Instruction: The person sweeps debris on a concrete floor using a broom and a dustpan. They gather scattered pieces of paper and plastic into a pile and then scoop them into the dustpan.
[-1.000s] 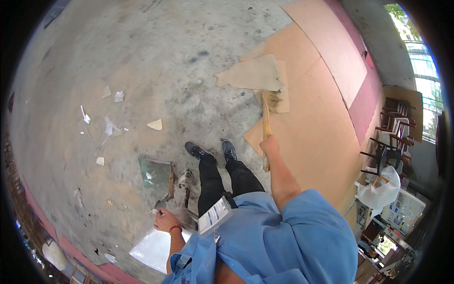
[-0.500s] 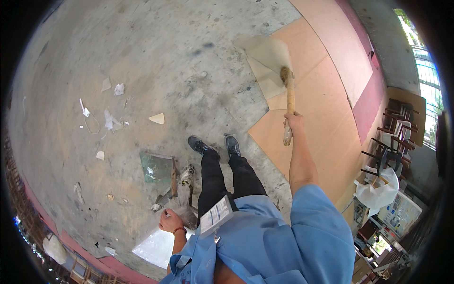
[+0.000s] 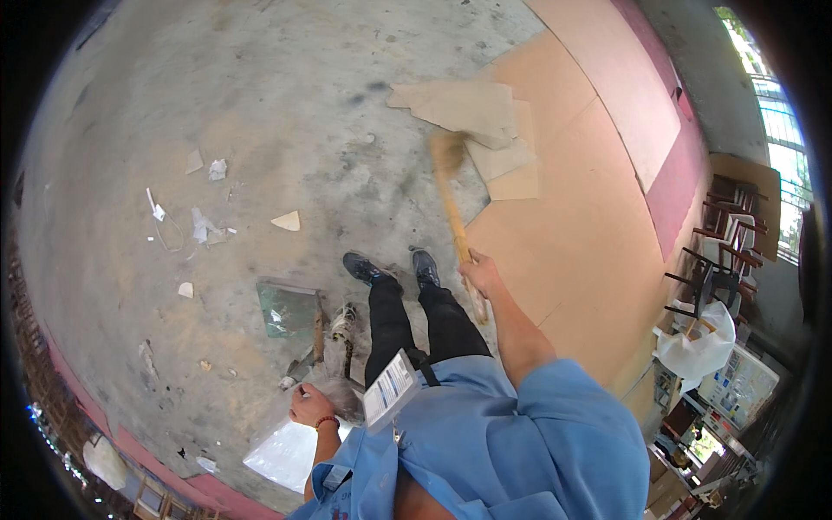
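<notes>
My right hand (image 3: 484, 276) is wrapped round the wooden handle of a short broom (image 3: 456, 204). Its brown bristle head, blurred by motion, is over the concrete beside a torn cardboard piece (image 3: 459, 106). A second cardboard scrap (image 3: 503, 165) lies under that piece's edge. My left hand (image 3: 312, 406) is curled closed at lower left; what its fingers hold, if anything, is hidden. Close by it is a greyish clear plastic bundle (image 3: 342, 396), and below lies a white sheet (image 3: 290, 455). A greenish panel (image 3: 289, 312) with a wooden strip along one side stands near my feet.
Large cardboard sheets (image 3: 598, 217) cover the floor at right. Paper scraps (image 3: 201, 225), a cord (image 3: 178, 247) and a pale chip (image 3: 286, 221) litter the concrete at left. Stacked chairs (image 3: 724, 251) and a white plastic bag (image 3: 702, 347) stand by the right wall.
The broom in my right hand has swung left and toward me. The torn cardboard piece has shifted left, baring more of the scrap beneath. My left hand has hardly moved.
</notes>
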`<action>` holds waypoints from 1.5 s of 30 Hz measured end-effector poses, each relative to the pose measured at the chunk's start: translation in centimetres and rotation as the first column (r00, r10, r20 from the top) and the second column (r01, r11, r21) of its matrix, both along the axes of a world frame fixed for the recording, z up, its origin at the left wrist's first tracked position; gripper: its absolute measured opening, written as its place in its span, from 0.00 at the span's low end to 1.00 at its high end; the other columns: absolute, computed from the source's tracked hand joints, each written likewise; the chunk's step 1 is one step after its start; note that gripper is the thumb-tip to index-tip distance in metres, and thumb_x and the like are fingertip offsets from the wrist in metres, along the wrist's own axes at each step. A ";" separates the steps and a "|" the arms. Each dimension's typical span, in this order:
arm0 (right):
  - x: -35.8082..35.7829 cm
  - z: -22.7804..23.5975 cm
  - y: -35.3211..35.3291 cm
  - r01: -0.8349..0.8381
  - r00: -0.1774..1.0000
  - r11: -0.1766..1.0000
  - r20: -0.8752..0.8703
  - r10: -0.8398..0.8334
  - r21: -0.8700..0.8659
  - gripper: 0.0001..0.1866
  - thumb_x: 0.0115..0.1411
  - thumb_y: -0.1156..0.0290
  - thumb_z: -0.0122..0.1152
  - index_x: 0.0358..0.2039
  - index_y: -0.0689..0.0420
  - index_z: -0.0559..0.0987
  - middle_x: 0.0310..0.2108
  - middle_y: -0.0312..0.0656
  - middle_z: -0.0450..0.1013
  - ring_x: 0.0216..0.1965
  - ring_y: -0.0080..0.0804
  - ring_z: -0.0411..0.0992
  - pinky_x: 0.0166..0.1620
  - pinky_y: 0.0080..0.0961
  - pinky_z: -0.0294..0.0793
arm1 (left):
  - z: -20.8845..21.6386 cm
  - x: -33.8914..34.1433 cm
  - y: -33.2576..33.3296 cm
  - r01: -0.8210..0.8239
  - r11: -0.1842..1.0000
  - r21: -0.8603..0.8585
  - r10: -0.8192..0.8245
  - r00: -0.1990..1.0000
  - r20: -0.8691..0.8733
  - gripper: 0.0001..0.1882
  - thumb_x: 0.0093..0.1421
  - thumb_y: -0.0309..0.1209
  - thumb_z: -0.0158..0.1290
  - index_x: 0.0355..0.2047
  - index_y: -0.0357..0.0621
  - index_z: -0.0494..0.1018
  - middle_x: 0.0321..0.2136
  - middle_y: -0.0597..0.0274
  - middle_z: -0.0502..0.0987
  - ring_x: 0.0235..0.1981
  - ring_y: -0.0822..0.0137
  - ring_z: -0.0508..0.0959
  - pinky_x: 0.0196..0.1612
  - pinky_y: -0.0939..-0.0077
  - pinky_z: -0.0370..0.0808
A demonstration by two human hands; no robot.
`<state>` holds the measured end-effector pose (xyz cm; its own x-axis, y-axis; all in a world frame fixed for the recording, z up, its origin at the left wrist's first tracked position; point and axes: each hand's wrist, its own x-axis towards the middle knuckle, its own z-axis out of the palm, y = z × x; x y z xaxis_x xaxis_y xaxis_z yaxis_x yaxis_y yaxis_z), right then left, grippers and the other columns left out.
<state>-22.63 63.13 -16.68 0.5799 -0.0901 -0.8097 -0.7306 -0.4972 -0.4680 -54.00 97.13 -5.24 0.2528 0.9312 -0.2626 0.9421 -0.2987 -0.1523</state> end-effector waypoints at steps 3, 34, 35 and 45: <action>-2.0 6.4 -2.6 -0.061 0.996 0.994 -0.057 0.067 0.094 0.39 0.49 0.76 0.59 0.63 0.60 0.60 0.25 0.45 0.73 0.19 0.28 0.70 0.23 0.27 0.72 | 0.0 -0.1 0.0 -0.012 0.999 -0.032 0.011 0.999 -0.043 0.20 0.58 0.44 0.43 0.38 0.46 0.79 0.38 0.56 0.80 0.40 0.54 0.77 0.52 0.62 0.62; 6.4 -2.6 29.9 -0.446 0.895 0.894 0.014 0.446 0.032 0.34 0.45 0.72 0.61 0.56 0.63 0.68 0.30 0.52 0.75 0.29 0.39 0.74 0.34 0.32 0.73 | -0.5 -1.9 1.2 0.052 0.998 -0.045 -0.038 0.964 0.263 0.07 0.52 0.36 0.53 0.28 0.50 0.78 0.29 0.64 0.78 0.37 0.60 0.75 0.51 0.60 0.60; 5.8 -1.8 30.2 -0.509 0.859 0.853 0.011 0.511 0.112 0.36 0.46 0.73 0.60 0.60 0.61 0.65 0.28 0.49 0.74 0.24 0.34 0.73 0.30 0.31 0.73 | -0.5 -1.8 1.3 0.057 0.998 -0.040 -0.046 0.968 0.248 0.07 0.52 0.36 0.53 0.28 0.50 0.78 0.29 0.64 0.78 0.37 0.60 0.75 0.51 0.60 0.60; 1.8 10.8 26.7 -0.602 0.793 0.780 0.014 0.609 0.172 0.39 0.48 0.73 0.61 0.62 0.60 0.61 0.28 0.46 0.74 0.20 0.29 0.71 0.25 0.26 0.72 | 0.7 -1.3 1.6 -0.051 0.994 -0.098 0.074 0.966 0.247 0.08 0.52 0.37 0.53 0.29 0.51 0.78 0.30 0.64 0.78 0.40 0.62 0.74 0.54 0.60 0.57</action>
